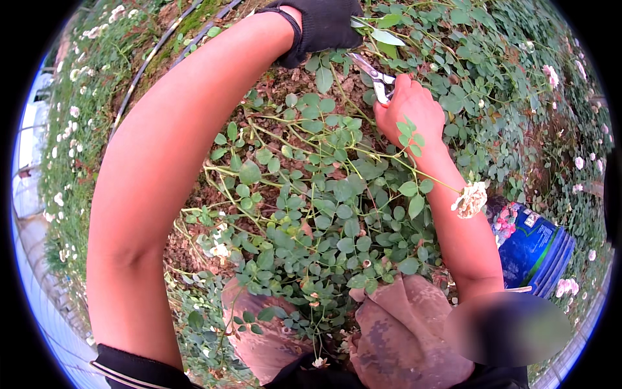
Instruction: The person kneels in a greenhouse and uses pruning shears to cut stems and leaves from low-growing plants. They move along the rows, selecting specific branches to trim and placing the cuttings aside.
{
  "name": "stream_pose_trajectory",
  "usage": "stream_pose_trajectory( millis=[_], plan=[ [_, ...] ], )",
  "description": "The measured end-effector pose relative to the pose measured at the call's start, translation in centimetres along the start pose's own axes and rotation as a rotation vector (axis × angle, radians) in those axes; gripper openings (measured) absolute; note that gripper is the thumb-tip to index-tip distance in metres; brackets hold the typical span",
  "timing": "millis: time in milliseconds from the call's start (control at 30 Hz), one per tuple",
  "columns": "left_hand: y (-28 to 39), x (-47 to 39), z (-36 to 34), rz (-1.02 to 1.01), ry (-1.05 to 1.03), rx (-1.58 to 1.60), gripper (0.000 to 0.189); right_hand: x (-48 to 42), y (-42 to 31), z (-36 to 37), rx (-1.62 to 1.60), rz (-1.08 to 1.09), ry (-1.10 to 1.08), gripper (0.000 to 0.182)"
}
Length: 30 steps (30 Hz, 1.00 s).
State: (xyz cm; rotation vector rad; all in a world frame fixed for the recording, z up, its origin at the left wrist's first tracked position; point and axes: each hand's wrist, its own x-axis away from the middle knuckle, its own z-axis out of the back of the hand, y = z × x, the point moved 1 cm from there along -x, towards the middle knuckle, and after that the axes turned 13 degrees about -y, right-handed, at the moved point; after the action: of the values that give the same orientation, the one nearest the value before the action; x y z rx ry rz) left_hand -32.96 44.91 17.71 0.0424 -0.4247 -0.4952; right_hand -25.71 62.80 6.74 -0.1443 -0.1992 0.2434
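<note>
At the top edge, partly cut off, my left hand wears a dark knit glove. Leafy rose stems come out of its fist; its fingertips are hidden. Below and to the right, my bare right hand grips the handles of pruning shears. Their metal blades point up and left, towards the glove, close to the stems. Under both arms spreads a low rose bush with long green canes. A faded cream rose on one cane lies in front of my right forearm.
Bare reddish soil shows between the canes. A blue bucket is tipped at the right beside my forearm. Dark irrigation hoses run along the upper left. White-flowering bushes line the left. My knees are close to the bush.
</note>
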Motion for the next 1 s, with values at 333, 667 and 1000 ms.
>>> stream_pose_trajectory(
  millis=[333, 667, 1000],
  plan=[
    [-4.8, -2.2, 2.9, 0.27, 0.341, 0.368, 0.033, 1.3, 2.9, 4.0, 0.043, 0.024, -0.21, 0.026],
    [-18.6, 9.3, -6.4, 0.002, 0.655, 1.845, 0.026, 3.0, 4.9, 8.0, -0.036, -0.075, -0.12, 0.029],
    [-12.3, 11.5, -8.0, 0.103, 0.631, 1.841, 0.031, -1.4, 5.3, 9.8, 0.213, -0.036, 0.073, 0.028]
  ],
)
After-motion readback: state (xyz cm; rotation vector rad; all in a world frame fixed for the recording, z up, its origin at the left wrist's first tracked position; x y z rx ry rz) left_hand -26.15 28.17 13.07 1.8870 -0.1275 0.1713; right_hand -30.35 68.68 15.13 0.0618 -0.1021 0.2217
